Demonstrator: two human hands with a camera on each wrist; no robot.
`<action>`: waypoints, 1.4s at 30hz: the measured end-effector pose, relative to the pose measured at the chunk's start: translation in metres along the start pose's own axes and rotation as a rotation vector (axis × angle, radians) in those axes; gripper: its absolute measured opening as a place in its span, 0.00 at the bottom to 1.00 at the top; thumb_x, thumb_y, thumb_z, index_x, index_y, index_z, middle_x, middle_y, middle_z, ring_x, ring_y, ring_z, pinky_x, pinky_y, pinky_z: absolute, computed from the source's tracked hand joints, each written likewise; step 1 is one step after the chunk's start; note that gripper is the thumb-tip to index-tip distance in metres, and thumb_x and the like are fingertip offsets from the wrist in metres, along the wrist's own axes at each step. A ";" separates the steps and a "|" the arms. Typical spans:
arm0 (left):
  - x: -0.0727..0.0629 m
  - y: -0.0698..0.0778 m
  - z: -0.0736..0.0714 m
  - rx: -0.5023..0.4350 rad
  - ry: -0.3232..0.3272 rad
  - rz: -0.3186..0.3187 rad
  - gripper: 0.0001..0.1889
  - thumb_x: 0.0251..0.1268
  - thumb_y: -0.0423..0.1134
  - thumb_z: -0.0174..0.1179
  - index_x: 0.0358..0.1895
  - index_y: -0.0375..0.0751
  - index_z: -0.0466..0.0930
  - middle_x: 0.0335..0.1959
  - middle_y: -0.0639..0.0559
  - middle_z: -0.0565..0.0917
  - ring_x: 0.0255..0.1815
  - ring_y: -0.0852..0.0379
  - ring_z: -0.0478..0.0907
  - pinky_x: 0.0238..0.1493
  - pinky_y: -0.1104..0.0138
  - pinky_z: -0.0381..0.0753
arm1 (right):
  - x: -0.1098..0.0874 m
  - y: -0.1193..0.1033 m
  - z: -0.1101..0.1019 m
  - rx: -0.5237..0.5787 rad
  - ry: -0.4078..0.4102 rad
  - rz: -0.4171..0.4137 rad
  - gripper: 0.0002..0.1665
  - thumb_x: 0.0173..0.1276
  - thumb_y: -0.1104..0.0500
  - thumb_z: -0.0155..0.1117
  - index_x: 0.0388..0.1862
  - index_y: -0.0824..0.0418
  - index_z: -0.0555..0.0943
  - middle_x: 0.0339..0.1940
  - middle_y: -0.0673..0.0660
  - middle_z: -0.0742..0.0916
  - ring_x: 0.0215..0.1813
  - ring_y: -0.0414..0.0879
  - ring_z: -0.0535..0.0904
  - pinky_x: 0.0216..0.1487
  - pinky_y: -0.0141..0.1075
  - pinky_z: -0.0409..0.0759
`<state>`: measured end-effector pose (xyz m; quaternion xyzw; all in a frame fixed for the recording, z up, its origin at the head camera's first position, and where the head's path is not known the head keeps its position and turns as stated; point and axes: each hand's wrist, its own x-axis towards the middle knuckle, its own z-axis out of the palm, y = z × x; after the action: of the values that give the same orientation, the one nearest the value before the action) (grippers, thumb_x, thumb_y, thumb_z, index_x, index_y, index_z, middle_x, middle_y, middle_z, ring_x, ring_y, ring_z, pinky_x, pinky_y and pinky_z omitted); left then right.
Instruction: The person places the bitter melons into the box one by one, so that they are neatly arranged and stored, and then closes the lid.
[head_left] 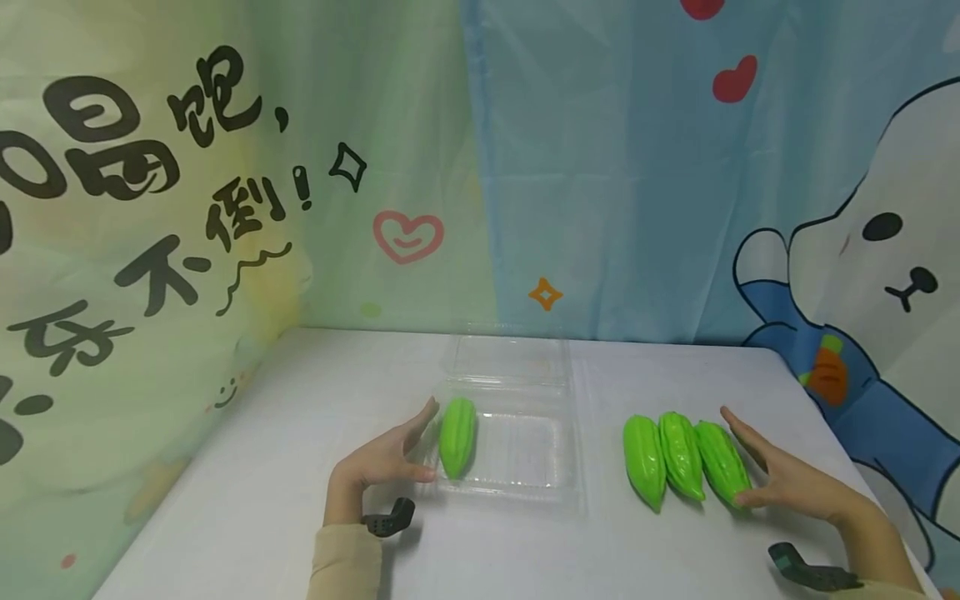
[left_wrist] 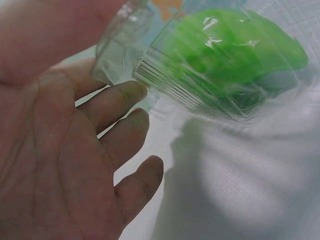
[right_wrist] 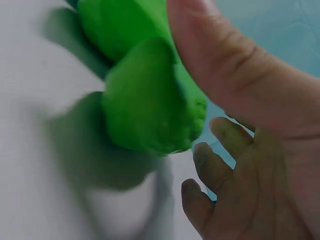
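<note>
A clear plastic box [head_left: 525, 450] lies with its lid [head_left: 512, 358] folded back behind it. In its left side rests a green, ridged bitter melon [head_left: 457, 437], also seen through the clear wall in the left wrist view. My left hand [head_left: 384, 460] is at the box's left edge, thumb and fingers spread, fingertips right at the ribbed wall. Three more bitter melons lie side by side on the right: one on the left [head_left: 644, 460], one in the middle [head_left: 681, 454] and one on the right [head_left: 720, 462]. My right hand [head_left: 795, 483] spreads around the rightmost, thumb close at its near end.
Everything sits on a white table [head_left: 247, 500]. Behind it hangs a printed curtain [head_left: 600, 167] with hearts, writing and a white bear. A dark wrist camera [head_left: 390, 518] is strapped at the left wrist, another [head_left: 810, 568] at the right.
</note>
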<state>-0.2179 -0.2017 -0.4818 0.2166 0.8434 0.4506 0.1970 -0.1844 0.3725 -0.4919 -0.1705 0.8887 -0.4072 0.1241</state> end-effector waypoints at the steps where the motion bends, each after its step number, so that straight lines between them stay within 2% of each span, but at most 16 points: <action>1: -0.001 0.000 0.000 -0.004 -0.001 -0.002 0.60 0.47 0.46 0.73 0.77 0.42 0.35 0.79 0.48 0.39 0.79 0.49 0.39 0.76 0.55 0.50 | 0.001 0.002 0.001 0.003 -0.005 0.008 0.69 0.54 0.59 0.73 0.77 0.44 0.31 0.77 0.69 0.39 0.63 0.10 0.29 0.76 0.57 0.38; 2: -0.001 0.000 0.001 -0.009 -0.001 -0.006 0.60 0.47 0.46 0.73 0.77 0.43 0.35 0.79 0.49 0.39 0.79 0.50 0.39 0.76 0.55 0.50 | 0.001 0.003 0.003 0.010 -0.009 0.006 0.69 0.54 0.59 0.73 0.77 0.45 0.31 0.77 0.70 0.39 0.62 0.09 0.31 0.77 0.51 0.36; 5: -0.003 -0.002 0.002 -0.023 -0.004 -0.001 0.60 0.48 0.45 0.73 0.77 0.42 0.35 0.79 0.48 0.38 0.79 0.49 0.39 0.76 0.55 0.50 | 0.002 0.005 0.005 0.020 -0.014 0.003 0.70 0.54 0.58 0.73 0.77 0.46 0.31 0.76 0.72 0.40 0.59 0.06 0.33 0.77 0.51 0.34; 6: -0.004 -0.002 0.002 -0.028 -0.006 0.002 0.60 0.48 0.44 0.73 0.77 0.42 0.35 0.79 0.47 0.38 0.79 0.49 0.38 0.76 0.55 0.50 | 0.002 0.005 0.005 0.019 -0.014 0.003 0.70 0.53 0.58 0.73 0.78 0.47 0.31 0.76 0.73 0.40 0.59 0.07 0.33 0.76 0.56 0.36; 7: -0.004 -0.002 0.003 -0.036 -0.009 0.003 0.60 0.48 0.44 0.72 0.77 0.42 0.35 0.79 0.48 0.38 0.79 0.50 0.38 0.76 0.55 0.50 | 0.002 0.005 0.006 0.021 -0.016 0.007 0.70 0.53 0.58 0.74 0.78 0.48 0.31 0.76 0.73 0.40 0.60 0.07 0.32 0.69 0.68 0.38; 8: -0.005 -0.003 0.003 -0.040 -0.012 0.007 0.60 0.49 0.43 0.72 0.76 0.41 0.35 0.79 0.47 0.38 0.79 0.50 0.38 0.76 0.55 0.50 | 0.002 0.005 0.006 0.023 -0.017 0.009 0.70 0.53 0.58 0.74 0.78 0.48 0.31 0.76 0.74 0.40 0.61 0.09 0.31 0.60 0.76 0.40; 9: -0.005 -0.003 0.003 -0.045 -0.014 0.010 0.60 0.49 0.43 0.72 0.76 0.41 0.35 0.79 0.47 0.38 0.79 0.50 0.38 0.76 0.55 0.50 | 0.002 0.005 0.006 0.018 -0.016 0.016 0.70 0.52 0.58 0.74 0.78 0.49 0.32 0.76 0.74 0.40 0.61 0.09 0.30 0.58 0.78 0.41; 16: -0.004 -0.003 0.003 -0.034 -0.009 0.008 0.60 0.48 0.43 0.73 0.76 0.41 0.35 0.79 0.48 0.39 0.79 0.50 0.39 0.76 0.56 0.51 | 0.002 0.003 0.006 0.011 -0.008 0.012 0.73 0.49 0.56 0.76 0.78 0.54 0.32 0.76 0.73 0.40 0.59 0.07 0.31 0.59 0.77 0.40; 20: -0.004 -0.001 0.003 -0.016 -0.009 0.007 0.60 0.48 0.43 0.73 0.76 0.40 0.35 0.79 0.47 0.39 0.79 0.50 0.39 0.76 0.56 0.51 | 0.002 0.002 0.008 0.001 -0.010 0.030 0.73 0.48 0.55 0.77 0.78 0.57 0.33 0.76 0.74 0.40 0.63 0.10 0.26 0.59 0.77 0.40; 22: -0.003 0.000 0.003 -0.008 -0.007 0.007 0.60 0.48 0.44 0.73 0.76 0.40 0.36 0.79 0.46 0.39 0.79 0.50 0.40 0.76 0.56 0.52 | 0.002 0.002 0.009 -0.007 -0.013 0.046 0.74 0.48 0.54 0.77 0.78 0.56 0.33 0.75 0.74 0.41 0.68 0.18 0.22 0.59 0.77 0.41; 25: -0.003 0.002 0.003 -0.003 -0.002 0.001 0.60 0.47 0.44 0.73 0.76 0.41 0.36 0.79 0.47 0.40 0.78 0.51 0.40 0.75 0.57 0.52 | 0.002 0.000 0.008 0.000 -0.017 0.056 0.74 0.47 0.55 0.78 0.78 0.57 0.32 0.75 0.76 0.41 0.76 0.44 0.22 0.59 0.77 0.42; 27: -0.003 0.003 0.003 -0.001 -0.003 0.001 0.60 0.47 0.44 0.73 0.76 0.41 0.36 0.79 0.48 0.40 0.78 0.51 0.40 0.76 0.57 0.52 | 0.003 -0.001 0.008 0.006 -0.020 0.066 0.75 0.47 0.55 0.78 0.77 0.57 0.32 0.75 0.76 0.41 0.76 0.64 0.25 0.59 0.77 0.42; 29: -0.003 0.004 0.002 0.001 -0.005 0.001 0.60 0.48 0.43 0.73 0.76 0.41 0.36 0.79 0.48 0.40 0.78 0.52 0.40 0.76 0.58 0.52 | 0.003 -0.001 0.007 0.019 -0.021 0.064 0.75 0.46 0.56 0.78 0.77 0.59 0.32 0.74 0.77 0.42 0.72 0.75 0.29 0.59 0.77 0.42; 35: -0.002 0.003 0.001 0.008 -0.008 0.012 0.60 0.48 0.43 0.73 0.76 0.40 0.35 0.78 0.45 0.39 0.78 0.50 0.40 0.75 0.56 0.52 | 0.005 -0.001 0.005 0.028 -0.029 0.072 0.75 0.45 0.56 0.78 0.77 0.62 0.33 0.74 0.78 0.42 0.71 0.79 0.33 0.59 0.77 0.40; 42: 0.000 0.002 0.000 0.014 0.000 0.009 0.60 0.47 0.45 0.73 0.76 0.41 0.36 0.79 0.48 0.39 0.78 0.51 0.40 0.76 0.57 0.52 | 0.008 -0.005 0.004 0.001 -0.048 0.129 0.76 0.44 0.54 0.79 0.77 0.63 0.33 0.74 0.78 0.43 0.71 0.80 0.35 0.59 0.77 0.41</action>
<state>-0.2172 -0.2008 -0.4805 0.2219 0.8453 0.4457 0.1936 -0.1898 0.3636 -0.4910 -0.1227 0.8943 -0.3947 0.1714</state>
